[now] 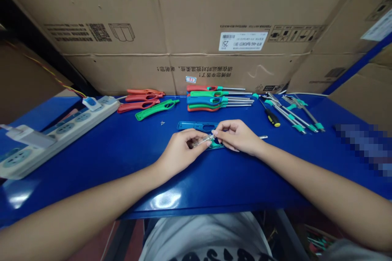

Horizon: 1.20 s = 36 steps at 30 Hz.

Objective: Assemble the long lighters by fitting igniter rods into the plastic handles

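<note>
My left hand [180,147] is closed around a slim clear lighter fuel tank [200,141], which lies tilted up to the right between thumb and fingers. At the tank's right end, the thumb and forefinger of my right hand [239,136] are pinched together; the small part there is mostly hidden. Below my right fingers lies a green lighter part [216,145], and a metal tube tip [263,137] sticks out beyond that wrist. Just behind both hands a blue lighter shell half [194,125] rests flat on the blue table [128,195], its right end covered by my right hand.
Red shell halves [141,98] and a green shell half [156,109] lie back left. Assembled lighters [203,100] are stacked behind the hands. A screwdriver [272,117] and metal tubes [295,114] lie right. A power strip [61,130] runs along the left; cardboard [183,28] walls the back.
</note>
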{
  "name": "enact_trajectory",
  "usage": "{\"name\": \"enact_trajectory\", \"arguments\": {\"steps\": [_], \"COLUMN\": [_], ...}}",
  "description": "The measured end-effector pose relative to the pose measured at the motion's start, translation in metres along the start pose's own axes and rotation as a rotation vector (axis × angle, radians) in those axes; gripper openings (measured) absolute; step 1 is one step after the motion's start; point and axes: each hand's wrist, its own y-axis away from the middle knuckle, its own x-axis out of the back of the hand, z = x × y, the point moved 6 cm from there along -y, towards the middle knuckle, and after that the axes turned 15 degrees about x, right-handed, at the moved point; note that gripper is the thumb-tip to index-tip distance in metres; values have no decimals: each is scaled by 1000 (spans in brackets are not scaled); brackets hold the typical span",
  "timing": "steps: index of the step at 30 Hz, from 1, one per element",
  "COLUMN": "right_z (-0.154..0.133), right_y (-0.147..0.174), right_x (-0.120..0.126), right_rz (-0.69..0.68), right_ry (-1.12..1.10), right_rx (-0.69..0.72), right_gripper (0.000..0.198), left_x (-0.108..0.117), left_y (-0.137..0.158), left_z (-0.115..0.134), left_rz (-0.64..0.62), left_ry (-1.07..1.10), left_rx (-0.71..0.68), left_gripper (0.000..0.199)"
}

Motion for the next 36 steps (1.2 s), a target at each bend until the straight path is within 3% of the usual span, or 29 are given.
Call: {"name": "enact_trajectory", "arguments": {"steps": [14, 24, 29, 36], "right_z": [-2, -1, -1, 0], "right_y": [0, 0, 0, 0], "right_x": [3, 10, 10, 10], "right_rz": [-31, -19, -26, -29], "right_ry": [28, 6, 14, 18], "right_rx": [-54, -41, -56, -62], "right_gripper": [40, 28, 24, 20], "left_x": [12, 22, 15, 15], "left_y": [1, -1, 0, -1], "left_z": [13, 24, 14, 16], "left_rz": [63, -103, -142, -156], "left_ry": [-159, -510, -506, -438], "left_rx": [-95, -145, -48, -67], "left_gripper": [21, 10, 9, 9]}}
